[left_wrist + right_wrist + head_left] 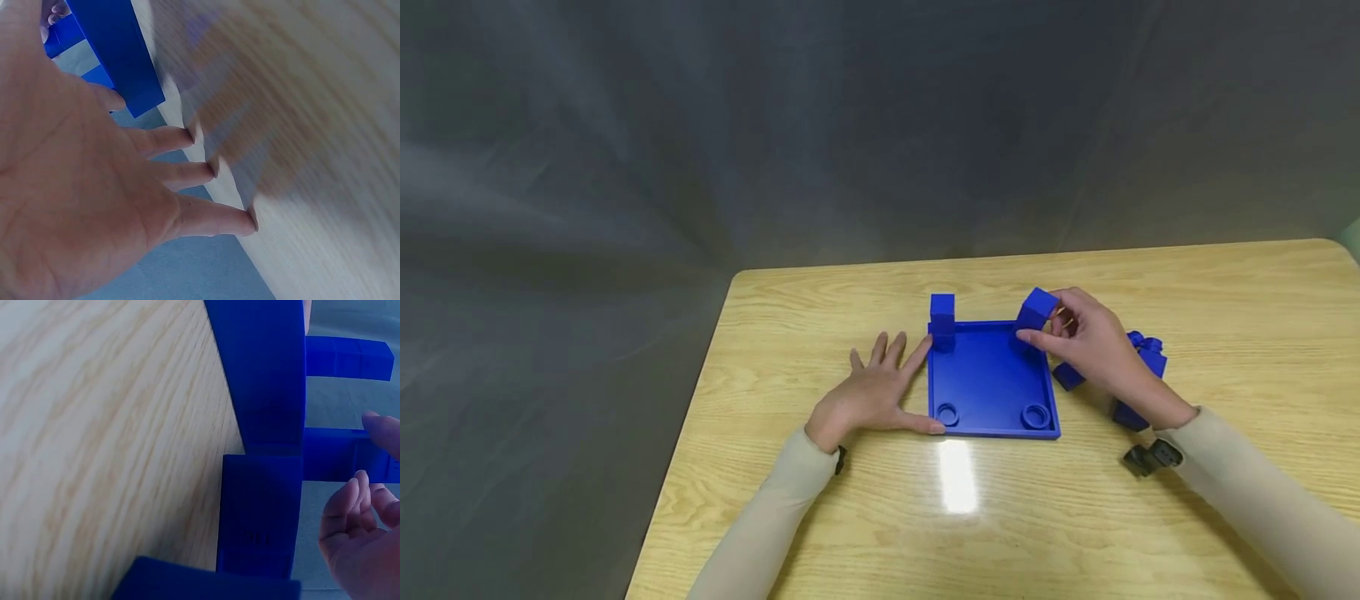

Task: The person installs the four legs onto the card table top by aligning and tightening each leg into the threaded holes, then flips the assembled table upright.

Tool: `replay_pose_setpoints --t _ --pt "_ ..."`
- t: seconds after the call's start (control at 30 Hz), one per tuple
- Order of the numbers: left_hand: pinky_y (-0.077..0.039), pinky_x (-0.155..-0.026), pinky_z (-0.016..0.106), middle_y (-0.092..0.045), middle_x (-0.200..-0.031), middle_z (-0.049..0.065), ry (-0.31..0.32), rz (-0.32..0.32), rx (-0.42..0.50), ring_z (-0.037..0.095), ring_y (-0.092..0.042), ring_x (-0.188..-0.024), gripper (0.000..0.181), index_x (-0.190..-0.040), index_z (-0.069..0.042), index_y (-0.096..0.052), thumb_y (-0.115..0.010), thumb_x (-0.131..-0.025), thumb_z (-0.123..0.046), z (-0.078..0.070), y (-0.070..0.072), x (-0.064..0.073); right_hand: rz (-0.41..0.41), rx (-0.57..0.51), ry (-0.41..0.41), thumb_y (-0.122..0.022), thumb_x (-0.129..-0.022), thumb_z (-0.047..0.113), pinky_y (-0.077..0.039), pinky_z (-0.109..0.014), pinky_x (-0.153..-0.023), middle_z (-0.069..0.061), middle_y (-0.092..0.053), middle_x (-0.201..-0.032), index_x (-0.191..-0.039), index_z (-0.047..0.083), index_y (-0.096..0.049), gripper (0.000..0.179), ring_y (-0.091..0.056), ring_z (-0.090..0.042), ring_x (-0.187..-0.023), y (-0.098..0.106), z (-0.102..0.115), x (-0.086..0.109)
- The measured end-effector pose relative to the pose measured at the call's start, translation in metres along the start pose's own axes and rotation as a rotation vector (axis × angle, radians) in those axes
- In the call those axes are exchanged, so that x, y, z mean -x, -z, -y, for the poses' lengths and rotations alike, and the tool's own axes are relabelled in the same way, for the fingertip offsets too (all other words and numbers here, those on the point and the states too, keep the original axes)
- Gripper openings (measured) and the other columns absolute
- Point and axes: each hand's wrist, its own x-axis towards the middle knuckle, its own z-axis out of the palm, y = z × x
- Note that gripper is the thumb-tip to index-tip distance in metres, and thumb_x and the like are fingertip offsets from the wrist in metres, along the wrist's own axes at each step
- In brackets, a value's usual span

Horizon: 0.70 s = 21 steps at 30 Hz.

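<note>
A square blue tray-like panel (pixel 988 379) with a raised rim lies flat on the table. Round sockets show in its two near corners, such as the near-right socket (pixel 1036 417). One square blue post (pixel 942 315) stands upright at the far-left corner. My right hand (pixel 1090 337) holds a second blue post (pixel 1035 308) at the far-right corner, between thumb and fingers; its lower end meets the panel in the right wrist view. My left hand (pixel 872 393) lies spread at the panel's left side, thumb at the near edge and index fingertip at the left rim.
Several loose blue parts (pixel 1152 360) lie right of the panel, partly under my right forearm. In the right wrist view one blue block (pixel 259 509) lies close beside the panel. A dark curtain (pixel 880 133) hangs behind the wooden table (pixel 820 333).
</note>
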Motion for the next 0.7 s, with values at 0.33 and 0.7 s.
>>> replay_pose_setpoints --t 0.33,0.7 --pt "-0.008 -0.112 0.089 -0.001 -0.18 0.025 -0.005 -0.009 0.011 0.054 0.004 -0.162 0.131 -0.176 -0.031 0.008 -0.074 -0.088 -0.08 0.0004 0.0001 -0.0002 0.021 -0.038 -0.07 -0.087 -0.098 0.024 -0.045 -0.021 -0.062 -0.009 -0.062 -0.087 -0.118 0.003 -0.066 0.036 -0.057 -0.018 -0.074 -0.0012 -0.0024 -0.0003" --pt "-0.009 -0.112 0.089 -0.002 -0.18 0.026 -0.003 -0.017 0.002 0.054 0.003 -0.162 0.13 -0.177 -0.031 0.007 -0.075 -0.088 -0.079 0.0011 -0.0009 -0.0008 -0.004 -0.01 -0.08 -0.085 -0.099 0.02 -0.051 -0.013 -0.07 -0.012 -0.071 -0.102 -0.128 0.0 -0.065 0.04 -0.065 -0.017 -0.085 0.0014 -0.0055 0.0024"
